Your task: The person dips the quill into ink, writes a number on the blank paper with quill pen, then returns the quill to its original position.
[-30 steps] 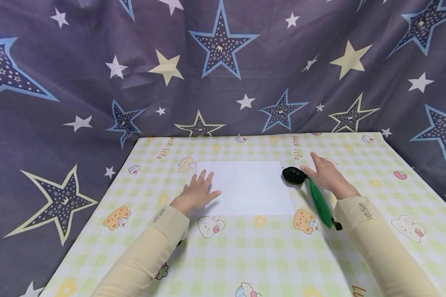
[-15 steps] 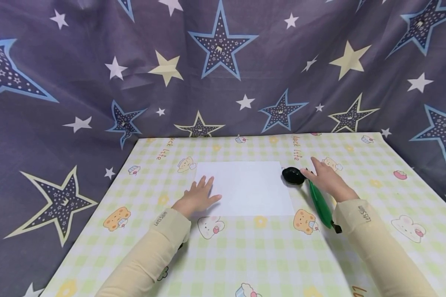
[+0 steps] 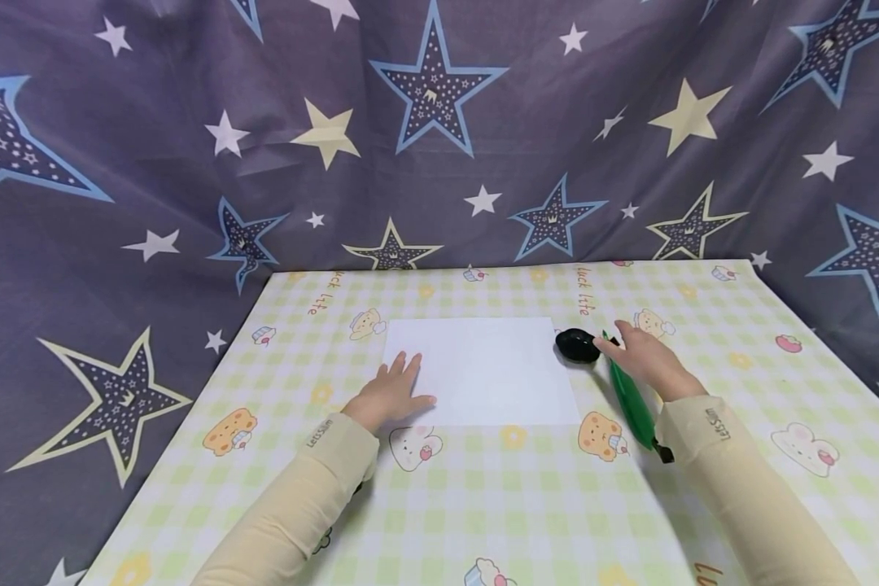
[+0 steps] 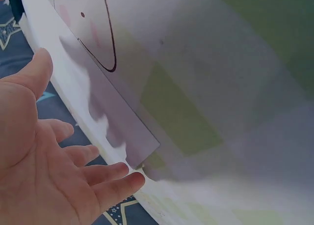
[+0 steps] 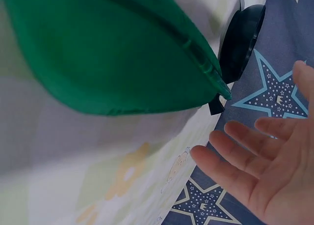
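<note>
A white sheet of paper (image 3: 494,370) lies flat in the middle of the table. My left hand (image 3: 390,392), fingers spread, is over its left edge, palm down and holding nothing; the left wrist view shows the hand's shadow on a paper corner (image 4: 140,146). Right of the sheet lies a glossy black, bowl-like oval thing (image 3: 577,346). A slim green leaf-shaped thing (image 3: 631,403) with a seam and dark ends slants toward me beside it. My right hand (image 3: 648,358) hovers near both, its thumb tip at the black thing's edge in the head view; the fingers are loosely extended and grip nothing.
The table wears a green-and-white checked cloth (image 3: 513,488) with printed bears, rabbits and flowers. Behind and around it hangs a dark purple curtain (image 3: 439,203) with stars. Long beige sleeves (image 3: 286,505) cover both arms over the front of the table.
Both hands have come slightly lower and nearer me in the head view, the left over the paper's left edge, the right beside the black thing. The paper, black thing and green thing stay put.
</note>
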The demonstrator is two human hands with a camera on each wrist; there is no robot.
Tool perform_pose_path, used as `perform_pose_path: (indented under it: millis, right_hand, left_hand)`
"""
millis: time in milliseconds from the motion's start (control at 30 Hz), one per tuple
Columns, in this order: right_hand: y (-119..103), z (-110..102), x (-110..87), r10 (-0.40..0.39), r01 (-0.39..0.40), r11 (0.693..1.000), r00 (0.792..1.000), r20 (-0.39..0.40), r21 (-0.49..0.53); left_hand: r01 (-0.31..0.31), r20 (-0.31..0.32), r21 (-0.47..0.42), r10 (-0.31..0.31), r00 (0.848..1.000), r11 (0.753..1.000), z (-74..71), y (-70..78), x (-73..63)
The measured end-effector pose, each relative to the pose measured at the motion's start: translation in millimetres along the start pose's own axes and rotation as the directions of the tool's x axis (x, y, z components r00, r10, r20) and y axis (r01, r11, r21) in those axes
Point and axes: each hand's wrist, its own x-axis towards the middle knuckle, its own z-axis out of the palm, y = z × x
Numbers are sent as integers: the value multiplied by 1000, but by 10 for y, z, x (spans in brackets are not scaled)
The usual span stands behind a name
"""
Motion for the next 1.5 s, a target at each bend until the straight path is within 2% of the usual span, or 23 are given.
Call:
perform_pose_path:
  millis: [267,467,733,1500]
  right_hand:
    - [24,42,-7,3,-5,998,999,-36,-66]
    - [31,77,26,60,-61,994,998,-12,-96]
    - [47,132,32,80,-81,993,997,-12,-91]
    - [81,203,74,110,-109,989,994,6,-103]
  left_hand:
    - [18,19,23,-19,1000,1000,0,14,-27]
    - [33,22,43,-34,999,999,18,9,-17]
    - [45,24,42,-46,999,998,38,12,-17]
    - [30,30,81,-32,999,996,20,26,-48]
